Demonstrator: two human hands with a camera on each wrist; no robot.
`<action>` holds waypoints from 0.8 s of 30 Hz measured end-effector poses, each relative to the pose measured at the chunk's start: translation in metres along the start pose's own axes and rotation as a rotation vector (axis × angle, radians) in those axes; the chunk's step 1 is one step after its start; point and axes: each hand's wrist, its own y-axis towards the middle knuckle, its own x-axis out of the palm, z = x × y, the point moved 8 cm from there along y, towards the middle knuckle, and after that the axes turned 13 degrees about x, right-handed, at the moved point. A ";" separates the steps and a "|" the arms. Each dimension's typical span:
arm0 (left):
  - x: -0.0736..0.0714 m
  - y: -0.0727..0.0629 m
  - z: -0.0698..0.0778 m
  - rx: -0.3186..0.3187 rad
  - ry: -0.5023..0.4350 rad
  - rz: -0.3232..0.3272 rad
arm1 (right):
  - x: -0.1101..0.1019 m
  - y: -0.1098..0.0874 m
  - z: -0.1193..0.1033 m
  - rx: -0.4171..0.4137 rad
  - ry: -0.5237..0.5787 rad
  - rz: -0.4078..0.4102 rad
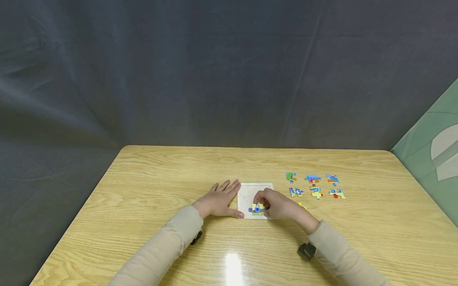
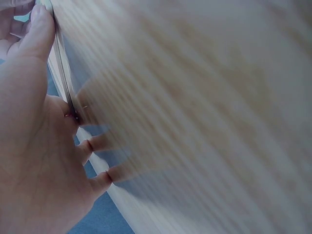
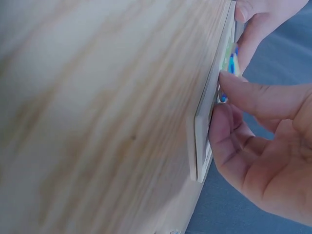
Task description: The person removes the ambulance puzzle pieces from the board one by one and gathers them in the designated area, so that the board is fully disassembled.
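A white square puzzle tray [image 1: 245, 198] with a raised border lies on the wooden table. My left hand [image 1: 220, 200] is spread flat beside it, with thumb and fingertips at the tray's left edge. Over the tray's lower part, my right hand [image 1: 277, 203] pinches a jigsaw piece [image 1: 257, 209] coloured yellow, green and blue, with purple tabs at its sides. In the right wrist view the thumb and fingers [image 3: 239, 90] come down at the tray's rim [image 3: 202, 126], and the colourful piece [image 3: 232, 63] shows just past the thumb.
Several loose jigsaw pieces [image 1: 316, 194] lie in rows on the table right of the tray. One yellow piece [image 1: 302, 205] is partly hidden by the right hand. Dark cloth [image 1: 214, 79] hangs behind the table's far edge, and a green patterned panel [image 1: 433, 147] stands at right.
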 end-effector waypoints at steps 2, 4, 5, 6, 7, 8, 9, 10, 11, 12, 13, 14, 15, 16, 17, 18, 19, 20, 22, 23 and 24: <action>0.000 0.000 0.000 0.001 0.002 0.001 | 0.000 0.001 0.000 -0.026 0.000 -0.002; 0.000 0.000 0.000 0.001 0.005 0.002 | 0.000 0.001 0.000 -0.037 0.015 -0.010; 0.001 0.000 0.000 0.001 0.007 0.001 | -0.001 0.002 0.001 -0.039 0.024 -0.014; 0.001 0.000 0.000 0.002 0.007 0.001 | -0.001 0.002 0.001 -0.041 0.033 -0.017; 0.001 0.000 0.000 0.001 0.007 0.002 | -0.002 0.001 0.001 -0.041 0.043 -0.021; 0.001 0.000 0.000 0.001 0.008 0.001 | -0.002 0.001 0.001 -0.035 0.055 -0.023; 0.001 0.000 0.000 0.001 0.007 0.001 | -0.002 0.001 0.001 -0.031 0.063 -0.023; 0.001 0.000 0.001 0.002 0.005 0.000 | -0.003 0.001 0.001 -0.024 0.069 -0.023; 0.000 -0.001 0.001 0.002 0.002 0.000 | -0.003 0.000 0.000 -0.022 0.071 -0.021; 0.000 -0.001 0.001 0.002 -0.002 0.001 | -0.004 0.000 0.000 -0.017 0.075 -0.020; 0.000 -0.001 0.002 0.002 -0.005 0.001 | -0.004 0.000 0.000 -0.013 0.080 -0.019; 0.000 -0.001 0.002 0.003 -0.007 0.000 | -0.004 0.000 0.000 -0.005 0.089 -0.019; 0.000 -0.001 0.002 0.003 -0.009 0.001 | -0.005 -0.001 0.000 -0.001 0.094 -0.019; 0.000 -0.002 0.002 0.003 -0.010 0.001 | -0.006 -0.001 0.000 -0.002 0.100 -0.019; -0.001 -0.002 0.002 0.003 -0.008 0.001 | -0.006 -0.002 -0.001 -0.004 0.104 -0.019; 0.000 -0.001 0.002 0.003 -0.007 0.001 | -0.006 -0.002 0.000 0.001 0.113 -0.021; 0.000 -0.001 0.002 0.002 -0.004 0.001 | -0.007 -0.002 0.000 0.000 0.119 -0.023; 0.000 -0.001 0.001 0.001 -0.001 0.001 | -0.007 -0.002 -0.001 -0.001 0.127 -0.024; 0.000 0.000 0.001 0.000 0.001 0.001 | -0.009 -0.003 -0.001 -0.011 0.141 -0.025; 0.001 0.000 0.001 0.000 0.003 0.000 | -0.009 -0.003 -0.001 -0.007 0.152 -0.028; 0.001 0.000 0.001 0.000 0.003 -0.001 | -0.010 -0.004 -0.001 -0.010 0.160 -0.029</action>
